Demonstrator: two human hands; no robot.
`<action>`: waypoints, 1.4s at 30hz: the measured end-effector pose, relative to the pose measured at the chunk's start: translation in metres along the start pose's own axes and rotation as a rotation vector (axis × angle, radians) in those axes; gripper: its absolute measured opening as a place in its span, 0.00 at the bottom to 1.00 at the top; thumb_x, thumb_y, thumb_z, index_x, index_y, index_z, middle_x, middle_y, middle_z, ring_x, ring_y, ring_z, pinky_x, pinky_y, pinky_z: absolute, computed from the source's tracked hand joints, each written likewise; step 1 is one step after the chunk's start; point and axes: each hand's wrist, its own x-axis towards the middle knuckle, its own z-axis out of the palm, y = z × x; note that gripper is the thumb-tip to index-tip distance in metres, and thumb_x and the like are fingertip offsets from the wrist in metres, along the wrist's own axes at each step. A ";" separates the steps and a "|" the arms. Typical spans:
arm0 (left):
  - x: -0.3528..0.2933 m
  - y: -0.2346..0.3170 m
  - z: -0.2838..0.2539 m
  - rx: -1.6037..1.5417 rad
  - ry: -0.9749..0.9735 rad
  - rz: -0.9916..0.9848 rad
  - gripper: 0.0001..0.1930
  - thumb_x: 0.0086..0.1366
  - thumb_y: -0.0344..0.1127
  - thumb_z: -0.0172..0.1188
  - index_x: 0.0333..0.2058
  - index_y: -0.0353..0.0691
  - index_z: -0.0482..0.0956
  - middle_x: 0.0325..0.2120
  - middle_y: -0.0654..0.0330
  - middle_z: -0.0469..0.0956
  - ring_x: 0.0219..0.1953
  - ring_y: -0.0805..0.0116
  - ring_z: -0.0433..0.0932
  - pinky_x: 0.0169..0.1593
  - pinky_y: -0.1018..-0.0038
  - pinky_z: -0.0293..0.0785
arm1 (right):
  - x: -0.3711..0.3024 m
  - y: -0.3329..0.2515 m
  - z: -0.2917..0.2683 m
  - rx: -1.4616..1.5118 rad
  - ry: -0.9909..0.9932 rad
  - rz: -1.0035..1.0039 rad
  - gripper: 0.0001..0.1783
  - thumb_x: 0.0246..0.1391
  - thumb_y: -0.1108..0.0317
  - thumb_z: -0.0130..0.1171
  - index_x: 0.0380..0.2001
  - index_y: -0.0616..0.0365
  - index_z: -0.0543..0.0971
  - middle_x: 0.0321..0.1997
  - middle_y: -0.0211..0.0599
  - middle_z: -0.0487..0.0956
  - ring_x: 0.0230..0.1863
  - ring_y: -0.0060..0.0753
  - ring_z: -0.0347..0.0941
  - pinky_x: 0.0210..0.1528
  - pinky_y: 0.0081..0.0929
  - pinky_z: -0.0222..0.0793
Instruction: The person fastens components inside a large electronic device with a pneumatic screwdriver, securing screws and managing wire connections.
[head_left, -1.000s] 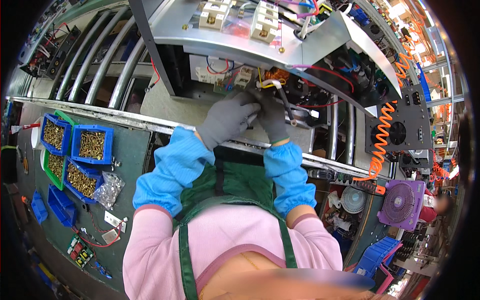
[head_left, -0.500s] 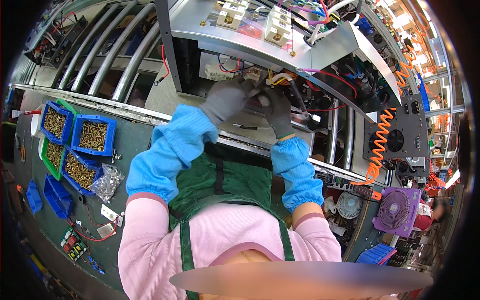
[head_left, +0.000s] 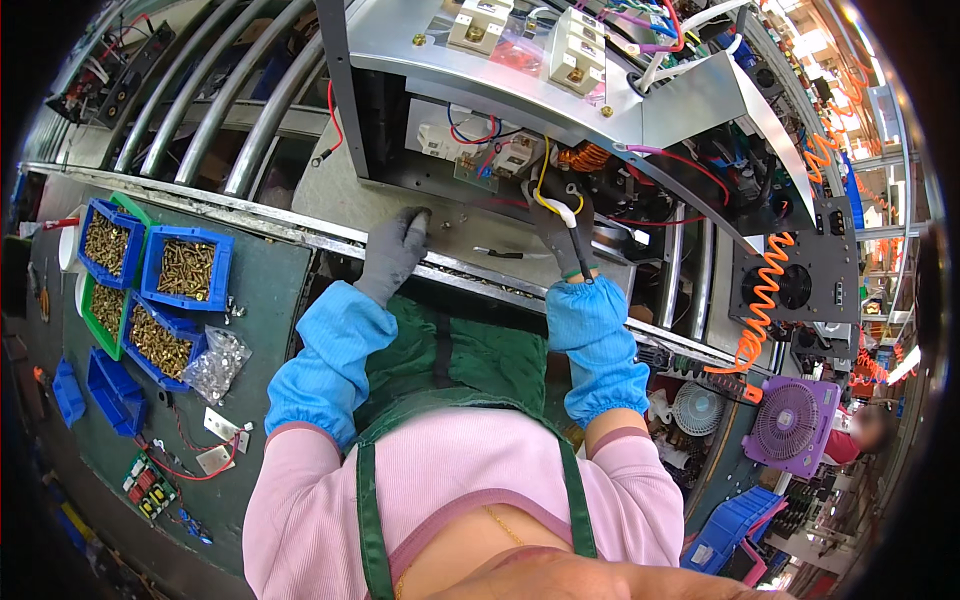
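My left hand (head_left: 393, 258), in a grey glove, is over the front edge of the bench plate (head_left: 345, 208), its fingers curled together; whatever they hold is hidden. My right hand (head_left: 562, 232), also gloved, reaches to the open lower side of a metal cabinet (head_left: 590, 125). A black cable with a white sleeve (head_left: 557, 207) and a yellow wire (head_left: 541, 180) cross in front of it, and its fingers are mostly hidden in shadow. Just left of that hand, inside the cabinet, sits a small green circuit board (head_left: 476, 174). A thin black tool (head_left: 497, 253) lies on the plate between my hands.
Blue bins of brass screws (head_left: 187, 270) and a bag of small metal parts (head_left: 217, 362) sit on the green bench at left. Metal rollers (head_left: 270, 120) run behind it. At right hang a coiled orange hose (head_left: 765, 290) and stands a purple fan (head_left: 793, 425).
My left hand has drawn back from the cabinet toward the plate's front edge, uncovering the green circuit board. My right hand stays by the cabinet opening; the white-sleeved cable now lies across it.
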 end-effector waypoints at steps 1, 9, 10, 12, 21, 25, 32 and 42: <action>-0.002 0.001 -0.002 0.002 0.002 -0.004 0.20 0.68 0.47 0.48 0.45 0.36 0.75 0.23 0.53 0.77 0.23 0.63 0.79 0.29 0.69 0.74 | 0.008 -0.025 -0.010 -0.107 0.033 -0.041 0.12 0.42 0.66 0.66 0.34 0.50 0.81 0.37 0.38 0.80 0.39 0.44 0.77 0.40 0.34 0.72; 0.001 0.001 -0.012 -0.345 0.013 -0.093 0.17 0.70 0.40 0.49 0.50 0.35 0.73 0.27 0.61 0.77 0.22 0.78 0.73 0.27 0.82 0.69 | -0.013 -0.135 -0.006 -0.289 -0.436 0.054 0.08 0.53 0.62 0.56 0.32 0.53 0.79 0.32 0.39 0.80 0.37 0.43 0.78 0.36 0.37 0.73; 0.002 0.003 -0.012 -0.343 0.011 -0.075 0.17 0.70 0.40 0.49 0.50 0.35 0.72 0.28 0.60 0.77 0.22 0.79 0.73 0.27 0.82 0.69 | -0.011 -0.137 0.006 -0.292 -0.431 0.060 0.08 0.53 0.62 0.56 0.32 0.53 0.79 0.32 0.39 0.80 0.37 0.43 0.78 0.36 0.37 0.73; 0.002 0.002 -0.013 -0.348 -0.006 -0.083 0.17 0.70 0.40 0.49 0.50 0.35 0.72 0.28 0.60 0.77 0.22 0.79 0.73 0.28 0.82 0.69 | 0.006 -0.133 0.034 -0.492 -0.553 -0.022 0.06 0.50 0.67 0.55 0.30 0.52 0.80 0.31 0.41 0.80 0.38 0.45 0.78 0.35 0.41 0.74; 0.003 -0.002 -0.007 -0.447 0.109 -0.032 0.16 0.67 0.39 0.52 0.48 0.33 0.73 0.31 0.58 0.79 0.27 0.77 0.76 0.29 0.81 0.71 | 0.011 -0.127 0.056 -0.525 -0.564 -0.112 0.06 0.48 0.67 0.55 0.29 0.54 0.80 0.31 0.42 0.80 0.36 0.48 0.78 0.36 0.41 0.74; 0.003 0.025 0.004 -0.295 0.152 0.138 0.18 0.64 0.42 0.58 0.46 0.34 0.74 0.35 0.59 0.78 0.32 0.77 0.75 0.32 0.78 0.72 | 0.015 -0.144 0.000 -0.326 -0.460 0.236 0.06 0.48 0.67 0.57 0.29 0.56 0.78 0.31 0.43 0.81 0.33 0.47 0.78 0.34 0.39 0.73; 0.039 0.059 0.026 -0.748 -0.066 -0.168 0.14 0.63 0.40 0.60 0.41 0.36 0.75 0.30 0.61 0.78 0.26 0.75 0.76 0.28 0.82 0.72 | 0.018 -0.115 -0.039 0.158 0.110 0.302 0.12 0.49 0.68 0.60 0.38 0.58 0.80 0.27 0.38 0.80 0.29 0.27 0.76 0.34 0.24 0.71; 0.022 0.099 -0.006 -0.878 -0.204 -0.207 0.12 0.61 0.30 0.60 0.44 0.36 0.75 0.33 0.62 0.77 0.27 0.77 0.75 0.26 0.87 0.74 | 0.040 -0.147 -0.034 -0.182 0.185 0.157 0.13 0.53 0.60 0.57 0.38 0.54 0.80 0.32 0.49 0.79 0.34 0.53 0.76 0.36 0.39 0.72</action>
